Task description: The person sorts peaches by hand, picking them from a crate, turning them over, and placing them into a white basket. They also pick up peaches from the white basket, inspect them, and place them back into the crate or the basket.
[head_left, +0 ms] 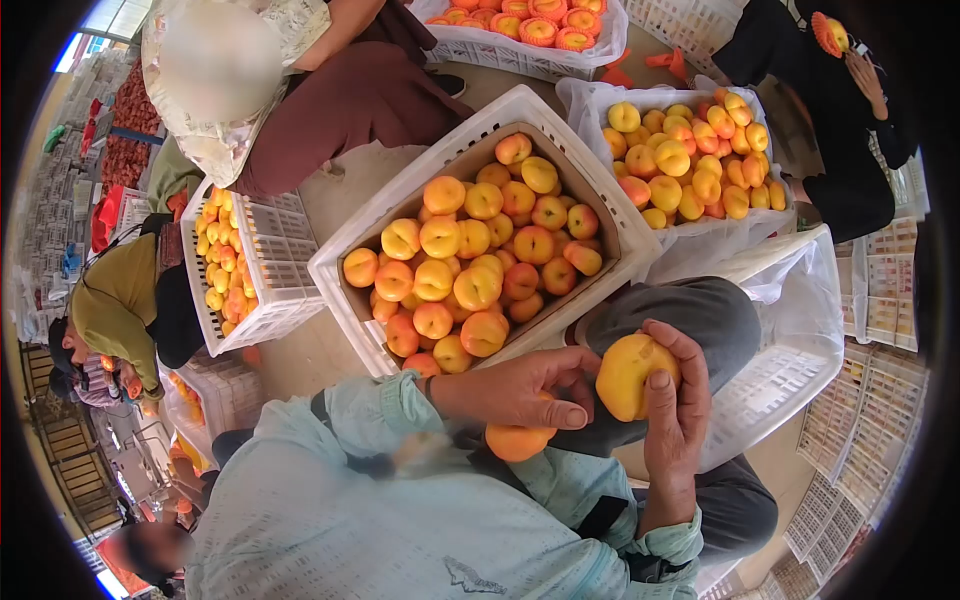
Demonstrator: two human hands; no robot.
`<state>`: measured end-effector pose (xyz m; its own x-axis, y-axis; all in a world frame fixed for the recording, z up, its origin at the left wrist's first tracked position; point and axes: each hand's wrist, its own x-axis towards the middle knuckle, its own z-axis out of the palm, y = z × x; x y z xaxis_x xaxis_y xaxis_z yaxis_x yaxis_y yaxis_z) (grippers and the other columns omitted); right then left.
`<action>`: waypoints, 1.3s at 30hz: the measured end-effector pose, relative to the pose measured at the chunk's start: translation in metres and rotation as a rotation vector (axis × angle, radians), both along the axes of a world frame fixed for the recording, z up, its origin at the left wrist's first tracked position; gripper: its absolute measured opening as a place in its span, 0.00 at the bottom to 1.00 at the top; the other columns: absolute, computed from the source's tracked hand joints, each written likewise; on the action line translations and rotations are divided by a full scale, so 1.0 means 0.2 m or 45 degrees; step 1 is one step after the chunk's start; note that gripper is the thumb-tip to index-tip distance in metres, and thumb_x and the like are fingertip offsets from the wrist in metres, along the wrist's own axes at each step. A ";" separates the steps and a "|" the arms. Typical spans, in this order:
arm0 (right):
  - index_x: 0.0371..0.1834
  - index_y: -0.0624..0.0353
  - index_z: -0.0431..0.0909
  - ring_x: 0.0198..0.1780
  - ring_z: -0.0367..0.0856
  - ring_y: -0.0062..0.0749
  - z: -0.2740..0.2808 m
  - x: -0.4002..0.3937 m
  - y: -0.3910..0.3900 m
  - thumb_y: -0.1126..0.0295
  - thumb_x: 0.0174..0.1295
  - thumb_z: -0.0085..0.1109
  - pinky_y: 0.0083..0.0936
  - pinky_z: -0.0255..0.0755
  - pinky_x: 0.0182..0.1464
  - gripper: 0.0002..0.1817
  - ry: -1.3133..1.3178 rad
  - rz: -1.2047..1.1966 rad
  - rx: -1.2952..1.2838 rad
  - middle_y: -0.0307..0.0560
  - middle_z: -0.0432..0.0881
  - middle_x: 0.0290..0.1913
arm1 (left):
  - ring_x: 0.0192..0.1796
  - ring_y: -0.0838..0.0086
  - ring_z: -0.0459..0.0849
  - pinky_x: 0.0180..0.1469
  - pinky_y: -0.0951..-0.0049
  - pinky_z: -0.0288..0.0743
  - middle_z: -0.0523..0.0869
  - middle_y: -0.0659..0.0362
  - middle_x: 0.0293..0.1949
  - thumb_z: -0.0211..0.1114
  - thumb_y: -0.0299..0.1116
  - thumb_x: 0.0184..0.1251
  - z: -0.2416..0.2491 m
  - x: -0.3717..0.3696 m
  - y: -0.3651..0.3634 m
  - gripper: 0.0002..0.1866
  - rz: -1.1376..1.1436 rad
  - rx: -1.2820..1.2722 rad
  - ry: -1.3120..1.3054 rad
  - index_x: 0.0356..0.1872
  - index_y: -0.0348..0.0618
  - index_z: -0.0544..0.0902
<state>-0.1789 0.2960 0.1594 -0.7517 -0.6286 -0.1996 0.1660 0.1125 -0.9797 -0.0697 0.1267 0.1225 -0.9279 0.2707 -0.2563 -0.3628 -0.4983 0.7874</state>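
My right hand (682,410) is closed around a yellow peach (632,375), thumb across its front and fingers behind it. A brownish mark shows near the top of that fruit. Close beside it, my left hand (530,385) has its thumb and fingers curled toward the same fruit. A second, more orange peach (518,442) sits in the left hand, partly covered by the palm and thumb. Beyond my hands stands a white crate (345,250) lined with cardboard and filled with yellow-orange peaches (478,287).
A plastic-lined crate of peaches (690,160) stands at the upper right, and a white basket (780,370) lies beside my knee. Fruits in orange foam nets fill a crate (545,65) at the top. Another crate (285,250) stands left. Several people sit around, one in a brown garment (350,130).
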 end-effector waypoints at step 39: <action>0.45 0.63 0.78 0.31 0.71 0.15 -0.18 0.05 0.32 0.76 0.72 0.48 0.13 0.64 0.33 0.07 0.207 -0.357 0.028 0.38 0.77 0.38 | 0.53 0.69 0.76 0.53 0.70 0.71 0.79 0.56 0.49 0.64 0.33 0.52 -0.90 -0.28 -0.49 0.28 -0.665 -1.222 -0.114 0.58 0.43 0.73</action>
